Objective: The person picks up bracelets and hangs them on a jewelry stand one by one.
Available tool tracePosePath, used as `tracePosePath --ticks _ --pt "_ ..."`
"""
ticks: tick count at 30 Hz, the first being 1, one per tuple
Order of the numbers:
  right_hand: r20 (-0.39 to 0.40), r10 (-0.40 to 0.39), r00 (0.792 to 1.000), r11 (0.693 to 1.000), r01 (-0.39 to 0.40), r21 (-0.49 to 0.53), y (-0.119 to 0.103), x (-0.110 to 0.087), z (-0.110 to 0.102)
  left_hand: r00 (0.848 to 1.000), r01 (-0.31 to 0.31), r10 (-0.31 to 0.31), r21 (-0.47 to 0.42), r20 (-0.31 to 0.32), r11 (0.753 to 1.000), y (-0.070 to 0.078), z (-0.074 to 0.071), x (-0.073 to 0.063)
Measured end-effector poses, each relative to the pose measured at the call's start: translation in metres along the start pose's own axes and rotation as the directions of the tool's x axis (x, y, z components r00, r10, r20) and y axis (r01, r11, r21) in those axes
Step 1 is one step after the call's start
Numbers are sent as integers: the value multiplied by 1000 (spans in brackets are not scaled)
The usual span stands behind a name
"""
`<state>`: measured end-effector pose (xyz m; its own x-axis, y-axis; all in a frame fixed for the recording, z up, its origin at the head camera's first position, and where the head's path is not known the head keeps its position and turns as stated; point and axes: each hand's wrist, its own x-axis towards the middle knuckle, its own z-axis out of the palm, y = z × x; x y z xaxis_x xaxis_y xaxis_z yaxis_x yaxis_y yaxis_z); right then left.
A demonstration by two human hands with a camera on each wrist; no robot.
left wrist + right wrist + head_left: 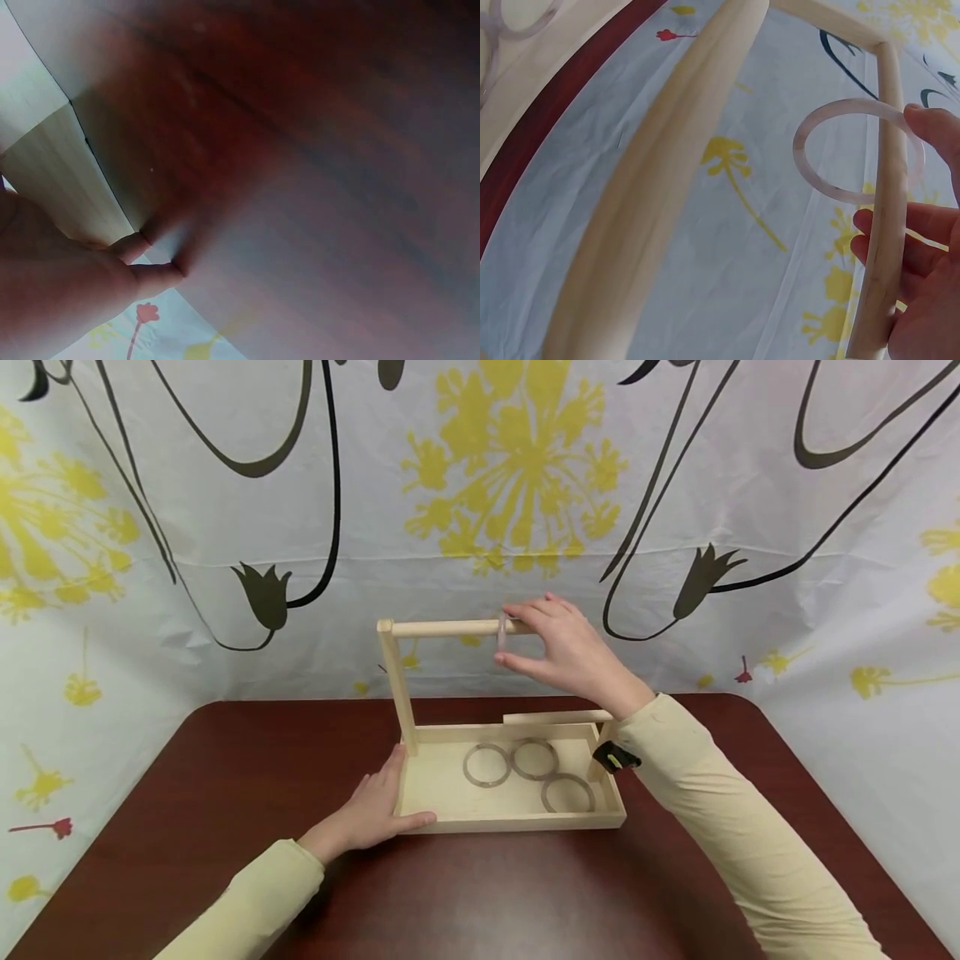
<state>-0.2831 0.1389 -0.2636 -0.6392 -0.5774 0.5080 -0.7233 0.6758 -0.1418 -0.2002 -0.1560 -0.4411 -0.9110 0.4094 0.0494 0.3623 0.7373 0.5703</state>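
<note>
I count from far off: one wooden tray on one table. Two posts: one tall post, one short post. Two rods: one high rod, one low rod. Four rings in all: one ring around high rod, three rings in tray. I see two hands: one left hand, one right hand. Two sleeves. In head view, I count two dark tulips on backdrop.
</note>
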Motion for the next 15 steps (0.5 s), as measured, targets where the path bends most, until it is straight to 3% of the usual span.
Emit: tracePosePath --ticks 15 --pt "-41 -57 998 997 55 -45 -23 13 19 1000 19 -19 -1 8 1000 -1 -2 1"
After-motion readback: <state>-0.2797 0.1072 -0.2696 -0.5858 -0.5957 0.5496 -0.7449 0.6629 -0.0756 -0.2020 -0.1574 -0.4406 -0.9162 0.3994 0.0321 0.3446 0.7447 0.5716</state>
